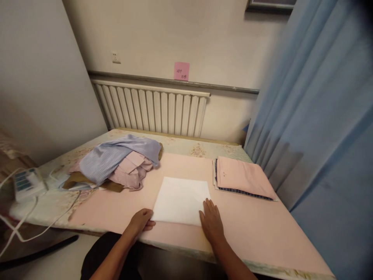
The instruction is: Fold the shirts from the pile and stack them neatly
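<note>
A white cloth [183,200], folded into a flat rectangle, lies on the pink sheet in front of me. My left hand [141,221] is at its near left corner, thumb and fingers closed on the edge there. On the right side, my right hand [212,221] rests with fingers stretched out, the fingertips touching the cloth's edge. Further right sits a neat stack of folded garments [244,177], pink on top with dark blue checked fabric beneath. To the left is a loose pile of clothes, with a light blue ribbed garment [109,155] over pinkish and brown ones.
The pink sheet [262,229] covers much of a flower-patterned table cover [201,149]. At the left edge are a power strip [29,182] and white cords. A radiator [157,109] stands behind against the wall. A blue curtain [326,116] hangs along the right side.
</note>
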The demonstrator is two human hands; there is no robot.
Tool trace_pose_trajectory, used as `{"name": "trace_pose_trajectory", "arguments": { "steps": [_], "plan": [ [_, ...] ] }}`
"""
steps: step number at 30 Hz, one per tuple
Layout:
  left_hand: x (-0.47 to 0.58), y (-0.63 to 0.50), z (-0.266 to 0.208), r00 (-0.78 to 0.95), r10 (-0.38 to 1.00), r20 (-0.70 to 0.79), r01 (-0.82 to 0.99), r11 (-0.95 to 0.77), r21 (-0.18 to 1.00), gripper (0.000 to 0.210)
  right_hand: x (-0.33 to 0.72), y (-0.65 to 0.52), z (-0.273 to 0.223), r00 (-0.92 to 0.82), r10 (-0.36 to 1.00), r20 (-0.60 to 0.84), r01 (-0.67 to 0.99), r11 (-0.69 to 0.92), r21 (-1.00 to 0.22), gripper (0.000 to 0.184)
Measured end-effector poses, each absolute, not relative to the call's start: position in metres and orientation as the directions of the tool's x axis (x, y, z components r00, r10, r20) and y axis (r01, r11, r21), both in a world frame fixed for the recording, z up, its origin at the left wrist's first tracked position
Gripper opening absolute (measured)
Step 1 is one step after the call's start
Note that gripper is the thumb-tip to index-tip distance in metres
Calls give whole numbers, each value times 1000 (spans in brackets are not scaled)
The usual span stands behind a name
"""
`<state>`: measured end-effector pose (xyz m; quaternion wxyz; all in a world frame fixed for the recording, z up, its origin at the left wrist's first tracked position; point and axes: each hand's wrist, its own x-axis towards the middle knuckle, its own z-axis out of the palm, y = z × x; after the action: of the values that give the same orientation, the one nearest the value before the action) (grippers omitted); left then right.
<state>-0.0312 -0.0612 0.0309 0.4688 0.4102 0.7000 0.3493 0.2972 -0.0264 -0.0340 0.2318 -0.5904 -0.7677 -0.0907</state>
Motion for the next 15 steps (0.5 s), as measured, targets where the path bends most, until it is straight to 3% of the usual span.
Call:
{"name": "trace_pose_trajectory", "arguments": {
  "steps": [8,15],
  "plan": [
    [-25,-56,22,-213,870,-445,102,473,875,15,297,-27,-34,-201,849,489,944,301,-135,48],
    [-30,-54,27,-184,865,-468,70,486,871,28,298,-28,-32,-183,832,525,930,319,-182,48]
  ]
}}
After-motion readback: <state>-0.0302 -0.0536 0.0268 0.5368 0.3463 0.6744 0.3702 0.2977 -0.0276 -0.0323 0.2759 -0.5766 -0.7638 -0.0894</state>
